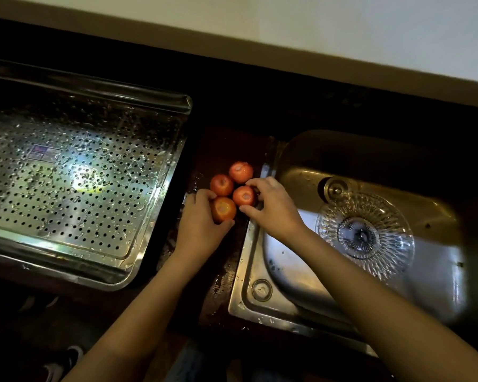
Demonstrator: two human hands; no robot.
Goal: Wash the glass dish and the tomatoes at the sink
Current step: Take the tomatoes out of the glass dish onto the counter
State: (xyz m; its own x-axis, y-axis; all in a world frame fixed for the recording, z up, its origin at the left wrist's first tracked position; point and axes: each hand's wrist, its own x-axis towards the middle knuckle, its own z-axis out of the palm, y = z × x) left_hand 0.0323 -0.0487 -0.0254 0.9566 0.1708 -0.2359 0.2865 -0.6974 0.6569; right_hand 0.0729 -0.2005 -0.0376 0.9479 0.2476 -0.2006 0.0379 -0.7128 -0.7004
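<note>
Centre of frame, head view: four tomatoes sat in a tight cluster on the dark counter (224,150), in the strip between tray and sink. Top tomato (240,172), left tomato (221,184), right tomato (244,196), lowest tomato (223,209); all red with pale stem ends facing up, neighbours touching or nearly so. Left hand (196,224) came in from the lower left and gripped the lowest tomato: fingers curled over its upper left side, thumb under its lower edge. Right hand (273,208) reached across the sink rim from the lower right and pinched the right tomato, forefinger over the top, thumb at the lower side. Top and left tomatoes were not held by either hand. Counter looked wet, droplets along the sink edge. Right half of frame: steel sink (249,271), basin lit pale at the bottom, darker toward the upper right. Glass dish (364,235) lay flat in the basin, clear, round, ribbed pattern radiating from a round centre, well apart from both hands. Drain (335,188) sat just above the dish at the basin's upper left. Left half of frame: perforated steel tray (66,188), beaded with water, bright glare near its middle, a small label toward its upper left. Top of frame: pale wall (315,37) behind the counter. Bottom left: dark shoes (66,359) on the floor, dim.
</note>
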